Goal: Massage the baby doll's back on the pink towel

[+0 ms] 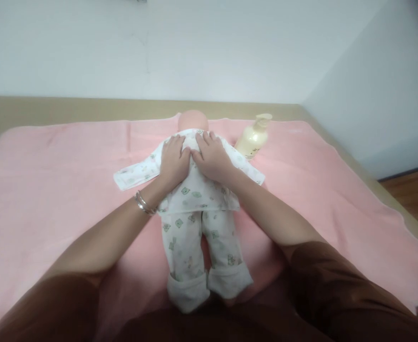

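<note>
A baby doll (pixel 194 120) lies face down, its bare head pointing away from me. It wears a white long-sleeved top (pixel 198 192) with a small green print and matching trousers (pixel 184 244) with rolled cuffs. My left hand (pixel 175 161) lies flat on the left side of its upper back, fingers stretched out. On the right side, my right hand (pixel 212 156) rests the same way, and the two thumbs nearly meet in the middle. The doll's hands and feet are hidden by the clothes.
A pale yellow pump bottle (pixel 253 137) stands just beyond the doll's right sleeve. Under everything is a pink blanket (pixel 308 190) on a tan surface (pixel 88 107). White walls (pixel 209 52) rise behind and at the right, with wooden floor (pixel 413 192) at the far right.
</note>
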A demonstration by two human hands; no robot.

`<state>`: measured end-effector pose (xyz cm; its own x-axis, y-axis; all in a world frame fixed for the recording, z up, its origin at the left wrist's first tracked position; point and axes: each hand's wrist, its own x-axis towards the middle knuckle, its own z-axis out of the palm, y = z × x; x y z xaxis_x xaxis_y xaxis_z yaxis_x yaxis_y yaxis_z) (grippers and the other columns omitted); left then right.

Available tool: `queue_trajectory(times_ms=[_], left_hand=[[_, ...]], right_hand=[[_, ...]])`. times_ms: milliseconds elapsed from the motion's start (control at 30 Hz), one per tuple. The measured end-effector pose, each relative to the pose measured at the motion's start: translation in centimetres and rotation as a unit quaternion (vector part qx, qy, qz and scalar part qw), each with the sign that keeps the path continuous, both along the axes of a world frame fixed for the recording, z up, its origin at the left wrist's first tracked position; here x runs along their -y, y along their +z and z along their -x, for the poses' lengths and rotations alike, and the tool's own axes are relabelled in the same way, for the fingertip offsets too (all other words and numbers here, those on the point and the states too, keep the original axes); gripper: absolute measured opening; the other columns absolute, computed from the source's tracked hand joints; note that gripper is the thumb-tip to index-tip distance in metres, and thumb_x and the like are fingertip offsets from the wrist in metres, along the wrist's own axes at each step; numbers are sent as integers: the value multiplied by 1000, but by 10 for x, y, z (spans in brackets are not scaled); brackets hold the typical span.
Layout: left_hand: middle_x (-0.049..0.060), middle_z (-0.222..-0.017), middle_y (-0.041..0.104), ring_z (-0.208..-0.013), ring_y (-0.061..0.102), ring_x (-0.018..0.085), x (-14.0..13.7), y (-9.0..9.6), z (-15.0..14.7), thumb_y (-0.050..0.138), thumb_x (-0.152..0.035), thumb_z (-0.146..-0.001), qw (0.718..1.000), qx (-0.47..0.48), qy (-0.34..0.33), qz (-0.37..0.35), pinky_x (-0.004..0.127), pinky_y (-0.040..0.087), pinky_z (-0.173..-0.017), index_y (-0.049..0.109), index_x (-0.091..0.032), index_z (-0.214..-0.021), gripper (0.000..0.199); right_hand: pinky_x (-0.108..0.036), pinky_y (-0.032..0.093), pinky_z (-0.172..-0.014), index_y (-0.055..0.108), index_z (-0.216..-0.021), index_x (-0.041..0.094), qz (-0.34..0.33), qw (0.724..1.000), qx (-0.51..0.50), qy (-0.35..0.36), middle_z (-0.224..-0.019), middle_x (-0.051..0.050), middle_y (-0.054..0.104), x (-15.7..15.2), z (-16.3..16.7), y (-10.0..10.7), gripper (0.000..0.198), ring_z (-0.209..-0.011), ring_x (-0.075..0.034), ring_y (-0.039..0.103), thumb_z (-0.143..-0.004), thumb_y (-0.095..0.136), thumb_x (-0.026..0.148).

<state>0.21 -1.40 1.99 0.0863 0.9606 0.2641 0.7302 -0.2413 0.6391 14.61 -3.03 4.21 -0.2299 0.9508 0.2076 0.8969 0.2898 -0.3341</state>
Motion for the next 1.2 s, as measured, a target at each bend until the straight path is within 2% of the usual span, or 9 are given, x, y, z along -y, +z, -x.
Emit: queue_trajectory(times_ms=[100, 200, 433, 533, 633, 733, 867, 1067, 1200], left_hand=[[12, -162, 50, -157, 40, 26, 1, 0, -1, 34, -32, -94, 1000, -5, 7, 3, 49, 24, -138, 56, -13, -146, 60], [14, -162, 49, -156, 41, 27, 2, 2, -1, 33, -31, -94, 1000, -20, 8, 10, 49, 23, -138, 55, -9, -148, 62], [16, -164, 45, -159, 36, 29, 4, 6, -3, 33, -31, -95, 999, -36, 13, 23, 55, 20, -138, 53, -11, -149, 61], [19, -166, 40, -161, 32, 33, 11, 7, -7, 30, -31, -98, 998, -50, 17, 31, 60, 19, -136, 47, -8, -153, 62], [23, -166, 38, -160, 31, 38, 21, 4, -12, 30, -32, -100, 998, -57, 21, 4, 62, 23, -134, 45, -6, -153, 61], [25, -166, 37, -160, 29, 39, 29, -2, -15, 32, -33, -101, 998, -58, 11, -27, 63, 21, -134, 44, -5, -153, 60], [23, -166, 38, -161, 29, 37, 25, -7, -11, 33, -31, -100, 998, -49, -14, -38, 62, 19, -135, 43, -6, -153, 60], [15, -163, 46, -160, 33, 33, -2, -1, 1, 38, -32, -91, 999, -30, -3, 27, 53, 21, -139, 52, -10, -149, 64], [15, -164, 45, -160, 34, 29, -5, 4, 4, 34, -32, -92, 999, -37, -15, 34, 50, 19, -140, 52, -7, -150, 65]], right_hand=[[-60, 24, -131, 39, -159, 5, 12, 1000, -1, -1, -167, -23, 36, 1, 0, 2, 63, -161, -41, 26, -105, 33, 35], [-60, 23, -131, 39, -159, 5, 19, 1000, -3, -4, -168, -22, 36, 2, 1, 3, 62, -161, -42, 25, -105, 33, 35], [-66, 19, -130, 39, -159, 10, 27, 999, -26, -26, -169, -19, 35, 1, 3, 0, 62, -161, -43, 24, -104, 29, 36], [-68, 18, -130, 40, -159, 11, 33, 998, -38, -30, -169, -18, 35, -2, 1, -2, 62, -160, -44, 23, -103, 30, 36], [-68, 22, -129, 46, -154, 14, 15, 998, -51, -29, -166, -16, 40, -7, -1, -6, 58, -158, -41, 29, -101, 29, 32], [-65, 27, -128, 52, -148, 17, 0, 999, -46, -26, -164, -13, 45, -13, -5, -8, 55, -155, -37, 34, -101, 27, 30], [-63, 29, -126, 47, -153, 13, -4, 1000, -4, 6, -165, -17, 43, -16, -10, -4, 57, -154, -37, 36, -102, 27, 31], [-63, 35, -123, 39, -158, 1, -10, 997, 75, -4, -161, -28, 43, 14, 1, 6, 61, -151, -42, 42, -104, 27, 29], [-62, 36, -125, 43, -156, 6, -48, 997, 53, 15, -162, -24, 44, 35, 13, 1, 59, -155, -40, 38, -105, 29, 31]])
